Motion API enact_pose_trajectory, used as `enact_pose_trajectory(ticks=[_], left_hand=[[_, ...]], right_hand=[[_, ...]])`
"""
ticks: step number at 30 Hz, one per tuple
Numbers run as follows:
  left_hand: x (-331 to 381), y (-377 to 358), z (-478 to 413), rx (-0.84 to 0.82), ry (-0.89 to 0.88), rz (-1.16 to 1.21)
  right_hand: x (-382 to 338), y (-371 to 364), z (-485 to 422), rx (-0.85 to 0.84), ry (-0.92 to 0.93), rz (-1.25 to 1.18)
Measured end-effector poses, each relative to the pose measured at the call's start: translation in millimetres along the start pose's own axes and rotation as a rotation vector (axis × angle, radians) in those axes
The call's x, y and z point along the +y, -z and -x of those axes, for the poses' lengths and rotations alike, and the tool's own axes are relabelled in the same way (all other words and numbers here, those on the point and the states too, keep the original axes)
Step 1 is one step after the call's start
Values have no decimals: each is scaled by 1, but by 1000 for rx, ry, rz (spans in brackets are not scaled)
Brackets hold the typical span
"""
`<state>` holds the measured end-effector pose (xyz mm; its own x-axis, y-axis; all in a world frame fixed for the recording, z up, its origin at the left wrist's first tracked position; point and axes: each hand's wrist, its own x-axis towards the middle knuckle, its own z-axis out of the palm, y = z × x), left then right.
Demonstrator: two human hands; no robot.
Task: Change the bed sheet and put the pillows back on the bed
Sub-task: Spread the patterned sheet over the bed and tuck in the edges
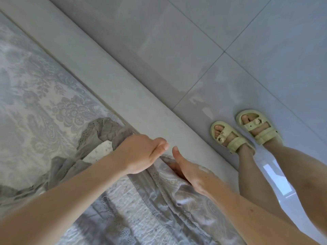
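Note:
A grey-and-white floral bed sheet [44, 96] with a grey eyelet ruffle [99, 131] covers the bed at the left and bottom. Its edge is bunched near the bed's side. My left hand [141, 152] grips the bunched ruffle at that edge, with its fingers curled under and out of sight. Just to its right, my right hand [187, 172] has its fingers hooked under a fold of the sheet and its thumb pointing up. The two hands are a thumb's width apart. No pillows are in view.
The pale upholstered bed side rail [123, 80] runs diagonally from top left to lower right. Beyond it lies a glossy grey tiled floor [247, 50]. My feet in pale yellow sandals [246, 131] stand close against the rail.

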<state>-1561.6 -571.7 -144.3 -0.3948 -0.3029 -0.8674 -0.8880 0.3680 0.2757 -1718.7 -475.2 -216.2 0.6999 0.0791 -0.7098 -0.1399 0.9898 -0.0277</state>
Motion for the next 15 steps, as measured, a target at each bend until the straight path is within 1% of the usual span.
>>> enact_pose_trajectory(ticks=[2,4,6,7,9,11,12,13,15], left_hand=[[9,-2,-3,-47,11,-35],[16,-5,-5,-62,30,-56],[16,-10,-6,-64,49,-77],[15,-13,-6,-61,56,-91],[15,-20,-8,-46,51,-133],[18,-24,-13,-78,62,-181],[20,-24,-15,-96,80,-186],[22,-25,-16,-103,98,-175],[23,-27,-15,-79,135,-130]], right_hand=[[-1,-1,3,-15,37,8],[-1,1,6,-79,66,-32],[5,5,11,-98,83,-74],[8,5,15,-61,105,-76],[19,5,25,74,200,-25],[32,3,34,207,332,26],[39,3,38,243,374,13],[44,2,40,251,408,-19],[48,0,43,195,419,-52]])
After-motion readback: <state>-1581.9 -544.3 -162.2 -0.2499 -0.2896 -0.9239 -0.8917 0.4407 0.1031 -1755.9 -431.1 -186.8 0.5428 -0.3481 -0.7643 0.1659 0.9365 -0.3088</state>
